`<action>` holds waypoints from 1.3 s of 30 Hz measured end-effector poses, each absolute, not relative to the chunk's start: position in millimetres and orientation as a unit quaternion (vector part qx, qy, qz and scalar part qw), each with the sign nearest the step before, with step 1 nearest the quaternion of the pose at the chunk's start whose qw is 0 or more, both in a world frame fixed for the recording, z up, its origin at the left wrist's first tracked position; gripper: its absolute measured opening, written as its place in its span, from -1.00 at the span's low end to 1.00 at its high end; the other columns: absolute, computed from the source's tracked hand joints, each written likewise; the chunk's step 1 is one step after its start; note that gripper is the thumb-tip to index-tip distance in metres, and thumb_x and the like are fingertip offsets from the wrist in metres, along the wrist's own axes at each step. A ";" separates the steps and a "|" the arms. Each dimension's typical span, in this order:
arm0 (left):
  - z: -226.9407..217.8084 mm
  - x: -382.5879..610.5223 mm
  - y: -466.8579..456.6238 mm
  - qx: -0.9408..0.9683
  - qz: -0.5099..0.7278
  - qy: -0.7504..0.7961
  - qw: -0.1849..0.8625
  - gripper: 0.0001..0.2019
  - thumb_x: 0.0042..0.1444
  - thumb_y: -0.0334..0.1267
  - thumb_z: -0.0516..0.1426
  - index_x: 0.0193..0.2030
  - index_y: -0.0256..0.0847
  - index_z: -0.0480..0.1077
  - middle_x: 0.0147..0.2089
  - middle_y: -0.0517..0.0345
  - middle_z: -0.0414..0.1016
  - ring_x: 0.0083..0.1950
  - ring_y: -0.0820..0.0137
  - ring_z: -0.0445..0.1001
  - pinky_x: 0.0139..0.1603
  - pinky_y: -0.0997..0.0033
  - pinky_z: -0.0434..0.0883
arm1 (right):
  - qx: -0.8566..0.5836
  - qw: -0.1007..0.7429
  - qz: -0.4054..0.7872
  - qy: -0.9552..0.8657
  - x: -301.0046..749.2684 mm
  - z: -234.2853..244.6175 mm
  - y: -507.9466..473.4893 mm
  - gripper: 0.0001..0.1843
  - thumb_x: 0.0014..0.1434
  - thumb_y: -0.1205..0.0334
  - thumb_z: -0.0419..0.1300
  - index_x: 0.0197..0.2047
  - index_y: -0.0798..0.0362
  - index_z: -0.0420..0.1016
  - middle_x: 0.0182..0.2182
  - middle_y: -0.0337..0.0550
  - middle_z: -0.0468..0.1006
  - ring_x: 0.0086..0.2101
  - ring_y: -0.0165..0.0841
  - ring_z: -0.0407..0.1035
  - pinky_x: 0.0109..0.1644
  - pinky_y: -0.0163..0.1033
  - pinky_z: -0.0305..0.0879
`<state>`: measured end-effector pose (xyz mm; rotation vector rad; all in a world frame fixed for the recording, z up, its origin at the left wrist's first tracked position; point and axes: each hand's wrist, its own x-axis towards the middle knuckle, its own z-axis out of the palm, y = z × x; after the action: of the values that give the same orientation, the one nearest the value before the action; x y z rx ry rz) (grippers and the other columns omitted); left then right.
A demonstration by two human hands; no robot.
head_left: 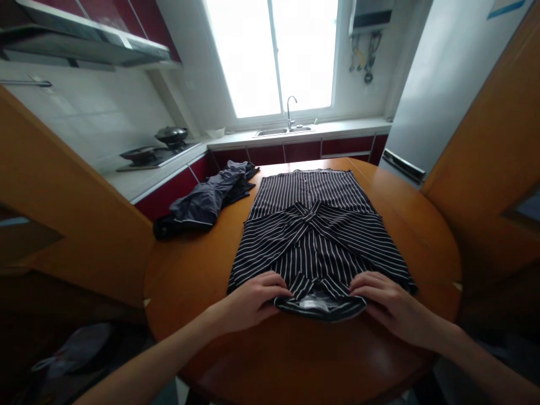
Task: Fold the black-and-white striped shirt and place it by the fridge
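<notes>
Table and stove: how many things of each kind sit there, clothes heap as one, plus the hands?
Striped shirt: 1
Clothes heap: 1 (its separate garments can't be counted)
Cookware pieces: 2
Left hand and right hand: 2
Total: 6

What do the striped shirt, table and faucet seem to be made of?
Shirt: thin, matte fabric, judging by its soft folds; fibre unclear. Table: probably varnished wood, orange-brown with a glossy sheen. Faucet: likely polished metal, from its silvery look.
</notes>
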<state>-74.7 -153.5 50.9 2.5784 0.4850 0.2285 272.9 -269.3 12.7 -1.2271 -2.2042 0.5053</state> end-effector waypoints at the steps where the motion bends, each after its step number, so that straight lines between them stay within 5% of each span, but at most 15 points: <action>1: 51.3 -73.7 -148.9 0.935 0.094 0.206 0.273 -0.76 0.34 -0.19 0.10 0.04 -0.14 0.52 -0.04 0.04 0.55 -0.03 0.32 0.51 0.04 0.35 0.44 | -0.473 0.297 0.195 -0.806 271.9 15.0 -266.5 -0.78 0.34 0.26 0.11 -0.05 -0.07 0.56 -0.06 -0.06 0.58 -0.01 -0.19 0.44 0.10 -0.04 0.40; 6: 50.6 -65.9 -110.9 0.864 0.091 0.350 0.350 -0.65 0.31 0.00 0.09 -0.35 -0.24 0.41 -0.49 0.29 0.27 -0.46 0.50 0.21 -0.46 0.50 0.17 | -0.579 0.348 0.220 -0.704 269.7 25.3 -237.2 -0.78 0.36 0.14 0.09 -0.12 0.01 0.54 -0.22 -0.11 0.61 -0.23 -0.25 0.47 -0.13 -0.17 0.39; 11: 58.1 -52.7 -72.1 0.861 0.054 0.385 0.327 -0.53 0.20 0.14 0.12 -0.50 -0.20 0.19 -0.53 0.33 0.10 -0.48 0.51 0.07 -0.48 0.45 0.02 | -0.615 0.317 0.206 -0.692 272.3 34.1 -194.5 -0.79 0.29 0.18 0.13 -0.14 0.03 0.57 -0.26 -0.12 0.63 -0.25 -0.24 0.48 -0.14 -0.18 0.32; 17: 46.2 -42.4 -53.3 0.861 0.041 0.393 0.321 -0.60 0.10 0.13 0.18 -0.42 -0.20 0.31 -0.47 0.29 0.27 -0.43 0.44 0.20 -0.42 0.43 0.11 | -0.659 0.242 0.187 -0.686 272.3 25.1 -172.8 -0.72 0.25 0.24 0.16 0.00 0.04 0.57 -0.26 -0.09 0.64 -0.24 -0.22 0.51 -0.13 -0.17 0.33; 28: 31.6 -39.4 -59.3 0.852 0.096 0.421 0.296 -0.59 0.24 0.00 0.13 0.10 -0.20 0.49 -0.37 0.21 0.47 -0.33 0.36 0.42 -0.27 0.39 0.31 | -0.671 0.275 0.161 -0.669 275.2 5.8 -175.7 -0.58 0.29 0.18 0.13 0.20 0.01 0.42 -0.34 -0.18 0.60 -0.32 -0.25 0.51 -0.19 -0.17 0.36; 33: 25.6 -40.4 -64.0 0.879 0.184 0.404 0.176 -0.52 0.25 -0.07 0.18 0.27 -0.13 0.38 -0.06 0.06 0.46 -0.04 0.25 0.49 0.03 0.23 0.44 | -0.676 0.276 0.106 -0.675 280.2 0.3 -173.7 -0.64 0.29 0.16 0.14 0.12 0.01 0.46 -0.35 -0.17 0.58 -0.32 -0.21 0.49 -0.19 -0.11 0.39; 39: 32.5 -16.7 -100.8 0.943 0.198 0.257 0.074 -0.51 0.41 -0.16 0.01 0.44 -0.07 0.14 0.45 -0.01 0.17 0.46 0.18 0.13 0.44 0.00 0.15 | -0.637 0.331 -0.062 -0.693 260.9 8.3 -182.9 -0.66 0.38 0.17 0.04 0.10 0.05 0.49 -0.04 0.05 0.55 0.00 -0.07 0.41 0.13 0.08 0.35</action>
<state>-16.7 -100.8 32.5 2.8309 0.7706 0.5934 260.9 -182.9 8.3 -1.6651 -1.8115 -0.1618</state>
